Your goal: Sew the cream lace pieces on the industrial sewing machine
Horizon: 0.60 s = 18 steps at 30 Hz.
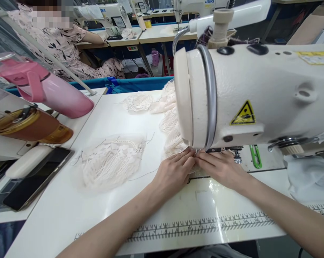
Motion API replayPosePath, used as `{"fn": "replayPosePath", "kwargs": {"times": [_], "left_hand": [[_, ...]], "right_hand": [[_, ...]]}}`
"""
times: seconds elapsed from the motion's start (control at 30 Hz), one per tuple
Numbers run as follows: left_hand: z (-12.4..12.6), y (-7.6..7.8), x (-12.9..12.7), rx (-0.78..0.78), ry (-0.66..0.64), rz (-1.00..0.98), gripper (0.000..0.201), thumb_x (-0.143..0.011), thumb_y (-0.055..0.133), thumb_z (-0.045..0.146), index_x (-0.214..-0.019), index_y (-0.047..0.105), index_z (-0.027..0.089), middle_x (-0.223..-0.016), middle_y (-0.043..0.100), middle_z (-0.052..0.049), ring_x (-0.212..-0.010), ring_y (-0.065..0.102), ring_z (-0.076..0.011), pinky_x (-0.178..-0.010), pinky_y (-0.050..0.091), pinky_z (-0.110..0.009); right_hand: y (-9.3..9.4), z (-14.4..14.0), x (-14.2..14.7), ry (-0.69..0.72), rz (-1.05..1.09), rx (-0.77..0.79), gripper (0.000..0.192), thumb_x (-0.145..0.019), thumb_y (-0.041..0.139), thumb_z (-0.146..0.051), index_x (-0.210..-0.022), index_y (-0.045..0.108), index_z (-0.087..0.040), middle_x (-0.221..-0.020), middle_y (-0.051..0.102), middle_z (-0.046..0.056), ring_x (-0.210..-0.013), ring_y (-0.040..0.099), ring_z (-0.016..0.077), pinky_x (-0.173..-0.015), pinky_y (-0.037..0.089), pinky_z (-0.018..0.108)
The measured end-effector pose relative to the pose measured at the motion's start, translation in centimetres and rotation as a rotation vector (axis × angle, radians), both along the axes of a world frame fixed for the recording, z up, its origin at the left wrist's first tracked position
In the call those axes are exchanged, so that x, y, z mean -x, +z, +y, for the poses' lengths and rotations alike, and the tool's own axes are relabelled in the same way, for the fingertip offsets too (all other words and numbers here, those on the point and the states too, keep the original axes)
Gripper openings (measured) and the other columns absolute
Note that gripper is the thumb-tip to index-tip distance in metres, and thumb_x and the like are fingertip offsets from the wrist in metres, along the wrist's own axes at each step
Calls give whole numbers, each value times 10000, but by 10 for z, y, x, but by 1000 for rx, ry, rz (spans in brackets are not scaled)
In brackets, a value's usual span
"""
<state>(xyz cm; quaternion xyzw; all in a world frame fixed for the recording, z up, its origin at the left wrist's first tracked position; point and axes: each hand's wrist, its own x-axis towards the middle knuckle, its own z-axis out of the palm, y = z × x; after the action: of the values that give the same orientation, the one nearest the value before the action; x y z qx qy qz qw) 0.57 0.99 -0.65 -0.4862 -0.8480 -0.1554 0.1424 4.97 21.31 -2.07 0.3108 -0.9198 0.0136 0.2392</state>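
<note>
At the needle area of a white sewing machine [258, 86], my left hand [176, 166] holds cream lace fabric [175, 138] with its fingers pressed together. My right hand [222, 168] meets it from the other side, fingers closed on the same lace close to the presser foot. Part of that lace is hidden by my fingers and the machine head. More gathered lace runs back behind the machine head. A separate lace piece [112, 161] with loose threads lies flat to the left of my left hand.
Left stand a pink tumbler [62, 93], an amber cup [30, 125] and a black phone [38, 179]. A green clip-like tool [255, 156] lies right of the needle. A printed ruler [188, 227] lines the front edge. Across the aisle a person [57, 50] sits by another machine.
</note>
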Motion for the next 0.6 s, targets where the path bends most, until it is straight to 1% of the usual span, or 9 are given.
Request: {"fn": "replayPosePath", "kwargs": {"times": [0.13,0.27,0.37,0.47,0.6], "left_hand": [[1,0,-1,-2,15,4,224,-822,435,69,-974,586,134,-1141,677,-122,-1126,618,-222,-921,550,-338],[3,-2,-2,17,28,5,161,-864,449,115,-957,579,134,-1176,659,-131,-1145,605,-235,-916,551,-346],[3,-3,-2,34,46,-9,172,-870,466,128,-1007,569,132,-1194,649,-127,-1141,606,-236,-905,555,-348],[4,-4,-2,42,55,-9,239,-853,486,127,-1081,555,115,-1187,654,-126,-1124,615,-242,-894,560,-354],[4,-4,-3,47,66,24,290,-854,494,143,-1135,557,109,-1194,654,-118,-1108,624,-247,-885,565,-360]], "right_hand": [[2,-5,0,30,15,53,215,-860,495,-60,-957,630,-196,-1016,695,-17,-958,585,123,-775,388,268],[0,-3,0,29,10,79,205,-843,501,-52,-931,625,-189,-1008,695,-9,-934,597,125,-768,382,262],[-2,-1,0,30,3,106,176,-847,502,-60,-881,622,-185,-976,698,-5,-879,602,117,-772,383,258],[-3,0,-1,24,-15,120,195,-874,487,-77,-878,642,-194,-962,696,11,-897,601,132,-773,383,264],[-2,1,-2,31,-25,82,219,-896,467,-81,-926,651,-195,-999,690,28,-918,587,139,-776,389,269]]}}
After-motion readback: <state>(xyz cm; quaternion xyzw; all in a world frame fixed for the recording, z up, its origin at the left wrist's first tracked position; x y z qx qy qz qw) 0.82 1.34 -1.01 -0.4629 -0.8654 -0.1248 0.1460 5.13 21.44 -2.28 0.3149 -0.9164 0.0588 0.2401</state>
